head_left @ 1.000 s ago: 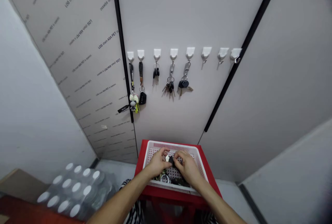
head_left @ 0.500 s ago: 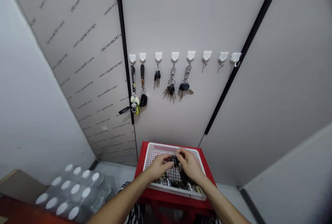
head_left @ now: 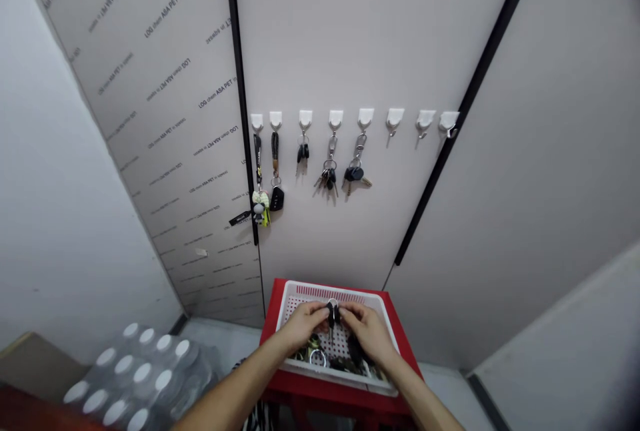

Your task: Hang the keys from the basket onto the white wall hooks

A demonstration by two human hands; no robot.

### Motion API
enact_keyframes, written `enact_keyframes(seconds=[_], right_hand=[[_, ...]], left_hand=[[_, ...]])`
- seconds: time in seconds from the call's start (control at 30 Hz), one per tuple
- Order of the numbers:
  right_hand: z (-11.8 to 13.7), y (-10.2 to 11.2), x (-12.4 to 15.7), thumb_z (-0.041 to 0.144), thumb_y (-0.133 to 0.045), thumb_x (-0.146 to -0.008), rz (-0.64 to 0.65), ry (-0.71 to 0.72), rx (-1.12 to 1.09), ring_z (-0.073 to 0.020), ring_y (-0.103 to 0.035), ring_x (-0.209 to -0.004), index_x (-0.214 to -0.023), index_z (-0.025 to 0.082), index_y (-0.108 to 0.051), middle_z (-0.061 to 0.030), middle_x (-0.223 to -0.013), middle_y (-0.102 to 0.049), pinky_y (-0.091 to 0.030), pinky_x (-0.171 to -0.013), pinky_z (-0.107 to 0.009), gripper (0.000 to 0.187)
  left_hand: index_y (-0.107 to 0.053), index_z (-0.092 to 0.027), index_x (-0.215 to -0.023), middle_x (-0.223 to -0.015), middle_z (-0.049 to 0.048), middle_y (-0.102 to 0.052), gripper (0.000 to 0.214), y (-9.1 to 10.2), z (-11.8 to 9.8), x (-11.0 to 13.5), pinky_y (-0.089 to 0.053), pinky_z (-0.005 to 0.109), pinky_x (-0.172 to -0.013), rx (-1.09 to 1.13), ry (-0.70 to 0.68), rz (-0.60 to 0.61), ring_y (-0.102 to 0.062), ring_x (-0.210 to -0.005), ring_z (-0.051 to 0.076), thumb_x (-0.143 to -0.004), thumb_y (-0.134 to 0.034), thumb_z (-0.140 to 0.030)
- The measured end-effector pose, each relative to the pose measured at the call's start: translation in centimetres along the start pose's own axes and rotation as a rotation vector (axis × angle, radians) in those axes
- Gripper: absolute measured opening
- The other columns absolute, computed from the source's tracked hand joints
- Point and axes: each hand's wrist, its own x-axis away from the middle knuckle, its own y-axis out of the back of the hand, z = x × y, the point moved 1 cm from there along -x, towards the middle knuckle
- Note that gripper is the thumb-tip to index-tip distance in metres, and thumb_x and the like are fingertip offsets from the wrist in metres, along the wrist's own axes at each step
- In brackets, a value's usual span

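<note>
Both my hands pinch one bunch of black-headed keys [head_left: 333, 314] on a metal ring, held over the white basket [head_left: 345, 384]. My left hand [head_left: 304, 324] grips its left side between thumb and fingers, and my right hand [head_left: 369, 330] closes on its right side. The ring points up toward the wall and a key blade hangs down. Below, in the near part of the basket, lie a large silver ring [head_left: 317, 358] and a heap of other keys [head_left: 350, 364], partly covered by my right hand.
The basket rests on a red stool [head_left: 270, 311] against the wall. A row of white hooks [head_left: 366, 116] runs above; the left ones carry keys, including a black car key [head_left: 277, 198], and the three right ones hold nothing. Shrink-wrapped bottles [head_left: 140, 374] stand at lower left.
The hands have moved slightly apart, and the key bunch is now turned so its ring shows at the top. The whole view has shifted a little.
</note>
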Motion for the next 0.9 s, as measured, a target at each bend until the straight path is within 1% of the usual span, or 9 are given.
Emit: enact_keyframes(seconds=[0.13, 0.2, 0.3, 0.37, 0.47, 0.57, 0.63, 0.77, 0.9], right_hand=[[-0.2, -0.1, 0.4, 0.03, -0.043, -0.065, 0.085, 0.09, 0.033, -0.0165, -0.05, -0.084, -0.09, 0.017, -0.052, -0.0052, -0.088, -0.057, -0.036, -0.077, -0.032, 0.029], [-0.1, -0.2, 0.5, 0.028, -0.045, -0.065, 0.095, 0.139, 0.052, -0.0171, -0.048, -0.087, -0.096, 0.018, -0.049, -0.0056, -0.095, -0.055, -0.035, -0.078, -0.033, 0.033], [0.2, 0.0, 0.2, 0.028, -0.043, -0.066, -0.004, 0.173, 0.053, -0.0173, -0.048, -0.089, -0.097, 0.017, -0.048, -0.0068, -0.096, -0.054, -0.035, -0.08, -0.034, 0.033], [0.9, 0.6, -0.2, 0.029, -0.041, -0.067, -0.086, 0.188, 0.061, -0.0174, -0.049, -0.088, -0.094, 0.017, -0.05, -0.0074, -0.094, -0.055, -0.036, -0.079, -0.033, 0.031], [3.1, 2.4, -1.3, 0.03, -0.041, -0.067, -0.181, 0.25, 0.12, -0.0172, -0.05, -0.086, -0.091, 0.015, -0.051, -0.008, -0.091, -0.056, -0.037, -0.077, -0.031, 0.03], [6.9, 5.0, -2.9, 0.029, -0.039, -0.068, -0.245, 0.367, 0.242, -0.0162, -0.051, -0.082, -0.091, 0.014, -0.051, -0.0077, -0.088, -0.057, -0.039, -0.074, -0.029, 0.029], [10.0, 7.0, -4.1, 0.028, -0.039, -0.068, -0.302, 0.459, 0.362, -0.016, -0.052, -0.078, -0.089, 0.015, -0.052, -0.0066, -0.084, -0.058, -0.04, -0.071, -0.028, 0.028], [16.0, 10.9, -6.4, 0.028, -0.039, -0.067, -0.477, 0.642, 0.595, -0.0144, -0.053, -0.065, -0.082, 0.017, -0.055, -0.0035, -0.073, -0.06, -0.04, -0.06, -0.025, 0.025], [20.2, 13.6, -8.3, 0.028, -0.039, -0.067, -0.647, 0.705, 0.742, -0.0122, -0.05, -0.053, -0.079, 0.016, -0.056, -0.0027, -0.063, -0.059, -0.036, -0.05, -0.022, 0.024]], left_hand=[[-0.053, -0.011, -0.079, -0.055, -0.0016, -0.047, 0.038, 0.1, 0.0, 0.0, -0.033, 0.021, -0.055, 0.089, -0.003, 0.001, -0.041, -0.051, 0.007, -0.057, -0.049, -0.042], [-0.054, -0.011, -0.079, -0.057, -0.001, -0.049, 0.039, 0.1, -0.4, 0.0, -0.033, 0.021, -0.056, 0.104, -0.018, 0.004, -0.041, -0.051, 0.007, -0.057, -0.049, -0.043], [-0.054, -0.011, -0.079, -0.061, 0.0, -0.051, 0.036, 0.0, -2.0, -0.3, -0.033, 0.021, -0.056, 0.064, -0.059, 0.019, -0.041, -0.052, 0.007, -0.058, -0.048, -0.04], [-0.054, -0.011, -0.078, -0.063, 0.0001, -0.051, 0.031, -0.2, -3.8, -0.7, -0.033, 0.021, -0.056, -0.011, -0.114, 0.041, -0.041, -0.053, 0.007, -0.06, -0.047, -0.035], [-0.055, -0.01, -0.075, -0.061, 0.0003, -0.051, 0.024, -0.9, -7.8, -1.7, -0.034, 0.02, -0.056, -0.178, -0.239, 0.062, -0.041, -0.055, 0.007, -0.063, -0.044, -0.027], [-0.055, -0.009, -0.073, -0.059, 0.0005, -0.051, 0.022, -1.9, -12.7, -2.8, -0.034, 0.019, -0.055, -0.336, -0.359, 0.024, -0.042, -0.054, 0.008, -0.065, -0.04, -0.023], [-0.055, -0.008, -0.074, -0.058, 0.0009, -0.052, 0.023, -2.6, -16.2, -3.6, -0.035, 0.019, -0.055, -0.42, -0.429, -0.03, -0.043, -0.054, 0.008, -0.066, -0.038, -0.023], [-0.055, -0.008, -0.077, -0.062, 0.0028, -0.054, 0.026, -3.9, -22.8, -5.7, -0.036, 0.02, -0.055, -0.548, -0.543, -0.165, -0.046, -0.055, 0.009, -0.066, -0.039, -0.026], [-0.056, -0.012, -0.077, -0.067, 0.0038, -0.057, 0.026, -5.3, -27.8, -7.8, -0.037, 0.021, -0.059, -0.614, -0.63, -0.307, -0.048, -0.06, 0.01, -0.066, -0.04, -0.029]])
